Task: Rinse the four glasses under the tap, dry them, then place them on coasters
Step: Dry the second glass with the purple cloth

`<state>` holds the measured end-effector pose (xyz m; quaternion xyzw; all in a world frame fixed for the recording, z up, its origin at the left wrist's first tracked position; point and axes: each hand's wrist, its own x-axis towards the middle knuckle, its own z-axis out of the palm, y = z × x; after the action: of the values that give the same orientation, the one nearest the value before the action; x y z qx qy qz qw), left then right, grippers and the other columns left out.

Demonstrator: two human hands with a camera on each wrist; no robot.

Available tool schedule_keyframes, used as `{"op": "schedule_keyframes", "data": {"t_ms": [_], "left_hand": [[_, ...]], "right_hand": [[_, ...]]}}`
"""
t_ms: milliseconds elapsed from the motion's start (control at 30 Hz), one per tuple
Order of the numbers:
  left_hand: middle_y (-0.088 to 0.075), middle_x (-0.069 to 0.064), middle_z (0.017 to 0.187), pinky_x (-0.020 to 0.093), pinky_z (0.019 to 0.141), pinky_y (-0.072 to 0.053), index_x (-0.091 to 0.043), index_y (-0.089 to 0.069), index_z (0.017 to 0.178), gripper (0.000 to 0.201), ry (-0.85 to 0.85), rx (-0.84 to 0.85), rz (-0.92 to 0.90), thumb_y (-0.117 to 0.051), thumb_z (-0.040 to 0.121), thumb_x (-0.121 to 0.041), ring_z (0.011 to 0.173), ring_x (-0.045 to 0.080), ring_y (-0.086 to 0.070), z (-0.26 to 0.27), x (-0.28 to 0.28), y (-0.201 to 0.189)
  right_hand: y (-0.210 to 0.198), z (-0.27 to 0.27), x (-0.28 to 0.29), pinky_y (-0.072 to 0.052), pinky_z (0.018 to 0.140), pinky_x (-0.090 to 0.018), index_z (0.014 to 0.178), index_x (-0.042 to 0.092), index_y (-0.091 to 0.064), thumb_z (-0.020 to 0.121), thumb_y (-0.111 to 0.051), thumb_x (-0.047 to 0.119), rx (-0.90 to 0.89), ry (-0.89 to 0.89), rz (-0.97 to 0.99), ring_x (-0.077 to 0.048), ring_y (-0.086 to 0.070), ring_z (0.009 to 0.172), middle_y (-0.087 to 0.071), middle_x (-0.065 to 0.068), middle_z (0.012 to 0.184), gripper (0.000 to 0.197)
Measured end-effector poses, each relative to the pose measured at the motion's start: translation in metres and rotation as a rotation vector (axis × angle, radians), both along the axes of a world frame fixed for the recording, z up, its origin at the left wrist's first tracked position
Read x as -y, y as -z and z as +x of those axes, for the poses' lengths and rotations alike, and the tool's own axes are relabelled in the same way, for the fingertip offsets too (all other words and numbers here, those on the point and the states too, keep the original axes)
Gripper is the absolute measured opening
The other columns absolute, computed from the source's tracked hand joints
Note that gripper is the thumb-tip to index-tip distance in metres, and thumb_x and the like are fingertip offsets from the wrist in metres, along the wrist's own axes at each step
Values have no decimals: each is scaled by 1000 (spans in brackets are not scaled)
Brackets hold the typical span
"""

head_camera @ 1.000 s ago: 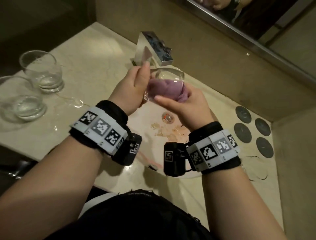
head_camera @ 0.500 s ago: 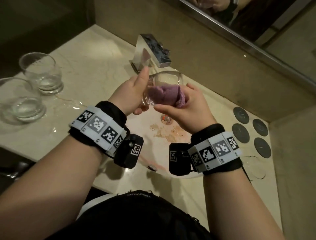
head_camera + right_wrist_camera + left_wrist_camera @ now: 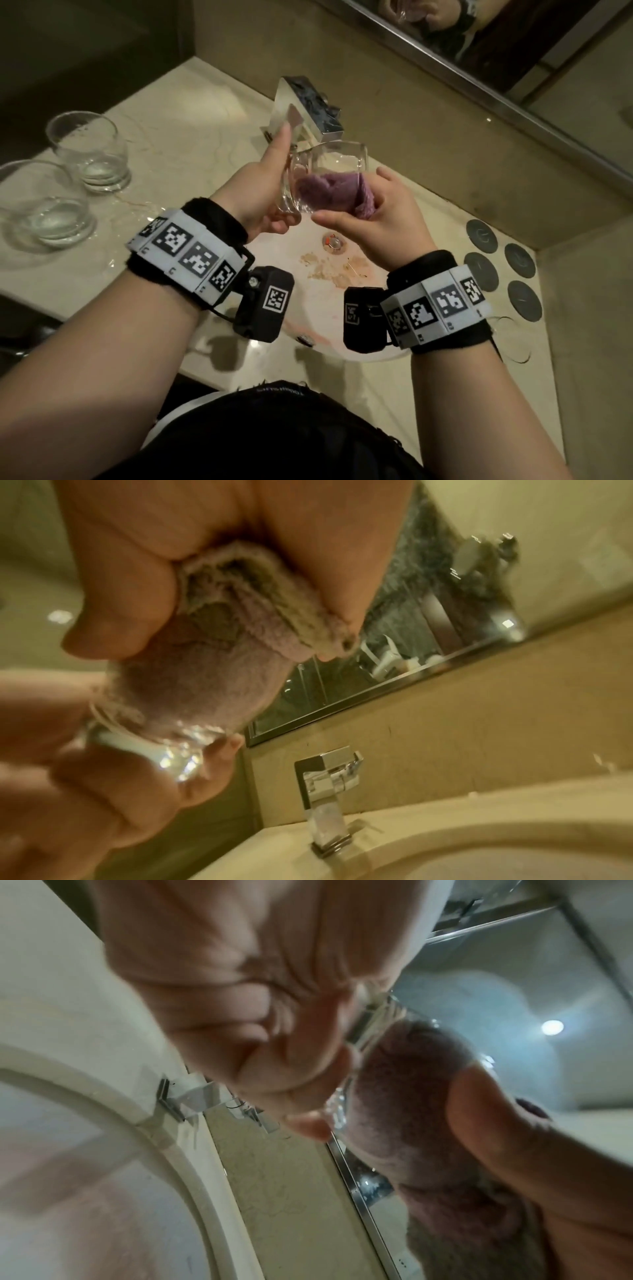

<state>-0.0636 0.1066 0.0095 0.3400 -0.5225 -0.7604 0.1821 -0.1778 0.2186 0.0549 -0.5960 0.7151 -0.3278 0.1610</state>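
Over the sink, my left hand (image 3: 270,192) grips a clear glass (image 3: 329,164) by its thick base, tilted on its side with its mouth to the right. My right hand (image 3: 380,219) holds a purple cloth (image 3: 329,195) stuffed inside the glass. In the left wrist view the cloth (image 3: 404,1096) fills the glass next to my left fingers (image 3: 301,1091). In the right wrist view the cloth (image 3: 212,674) bulges from my right hand into the glass base (image 3: 171,753). Two more glasses (image 3: 87,150) (image 3: 41,205) stand on the left counter. Four dark round coasters (image 3: 481,234) lie at the right.
The chrome tap (image 3: 308,109) stands behind the held glass, with no water seen running. The sink basin (image 3: 329,274) shows brownish stains near the drain. A puddle (image 3: 137,209) spreads beside the left glasses. A mirror edge (image 3: 479,75) runs along the back wall.
Both hands with the glass and cloth have shifted slightly, and the glass has turned a little in my left hand. The cloth stays inside the glass.
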Motion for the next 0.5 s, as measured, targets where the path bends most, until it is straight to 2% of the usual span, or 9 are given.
{"op": "schedule_keyframes", "data": {"t_ms": [33,67,133,200,267,333,400,433,500], "left_hand": [[-61,7,77,20,38,-36,-7,-57,119,78,-34,20,-46,-24,88,-70,50,14,-53,-1,-2,-2],[-60,7,77,22,42,-39,-7,-57,114,68,-90,40,-131,-26,92,-63,56,15,-54,-2,-6,-4],[-59,-1,86,23,60,-47,-16,-51,109,43,-225,63,-423,-29,97,-50,74,12,-56,-4,-11,-2],[-54,-9,88,11,69,-43,-17,-47,114,42,-259,28,-710,-33,92,-50,78,4,-52,-3,-13,-2],[-53,-4,96,13,71,-42,-15,-46,120,58,-234,-15,-837,-30,82,-55,82,7,-52,-1,-11,2],[-53,-4,98,13,67,-43,-18,-45,118,54,-208,-69,-844,-31,81,-54,80,2,-52,1,-9,6],[-56,-6,101,15,64,-49,-24,-44,113,43,-185,-117,-719,-34,86,-55,82,-2,-56,2,-8,4],[-58,-2,107,21,62,-53,-25,-45,114,44,-183,-104,-596,-31,89,-58,89,4,-59,1,-7,0],[-59,5,121,28,55,-56,-23,-48,126,65,-156,-3,-294,-20,89,-68,95,18,-65,0,0,-7]], "right_hand": [[0,1,1,-30,109,-46,82,46,-59,70,-76,37,34,7,-6,11,-59,86,-62,35,77,23],[-2,3,0,-41,102,-44,86,41,-62,71,-79,28,163,21,3,5,-63,85,-65,28,79,26],[-5,4,1,-55,76,-24,97,20,-65,74,-75,6,563,47,-4,-4,-68,74,-70,11,74,28],[-10,6,0,-45,47,-8,102,5,-61,80,-66,-2,802,84,8,-1,-60,46,-63,9,52,23],[-12,5,-1,-34,35,-5,97,5,-57,82,-65,-1,858,119,27,1,-51,34,-55,11,41,17],[-14,5,0,-40,41,-9,95,8,-60,79,-69,1,830,109,15,-3,-62,48,-64,6,53,20],[-12,2,1,-52,60,-16,95,14,-65,72,-75,0,718,98,-4,-10,-70,74,-72,3,74,29],[-12,2,1,-53,67,-17,94,14,-65,71,-75,-3,647,93,-6,-9,-70,79,-72,5,77,31],[-11,4,3,-54,75,-20,96,17,-65,71,-76,-1,501,60,-19,-6,-69,80,-71,8,81,33]]}}
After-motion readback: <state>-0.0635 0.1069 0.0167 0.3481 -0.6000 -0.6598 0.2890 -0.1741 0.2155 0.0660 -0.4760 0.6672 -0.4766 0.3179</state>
